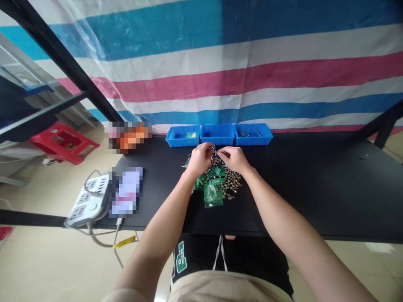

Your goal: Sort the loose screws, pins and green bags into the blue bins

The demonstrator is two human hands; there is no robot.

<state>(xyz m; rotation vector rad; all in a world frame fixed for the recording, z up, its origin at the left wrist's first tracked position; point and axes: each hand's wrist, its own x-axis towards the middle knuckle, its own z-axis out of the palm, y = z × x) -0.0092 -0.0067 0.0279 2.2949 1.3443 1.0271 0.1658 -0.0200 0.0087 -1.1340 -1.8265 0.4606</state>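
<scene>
Both of my hands meet over a pile of small metal parts (229,184) and green plastic bags (213,193) in the middle of the black table (315,188). My left hand (199,159) is curled, its fingers pinched together near the top of the pile. My right hand (234,159) is also closed in a pinch, touching the left fingertips. A small thin metal piece (214,149) sticks up between the two hands. What else the fingers hold is too small to make out.
Three blue bins (218,134) stand in a row at the table's far edge; the left one holds a green bag (191,135), the right one a few metal bits. A white power strip (90,201) hangs off the left edge. A striped tarp hangs behind. A red stool (63,142) stands at left.
</scene>
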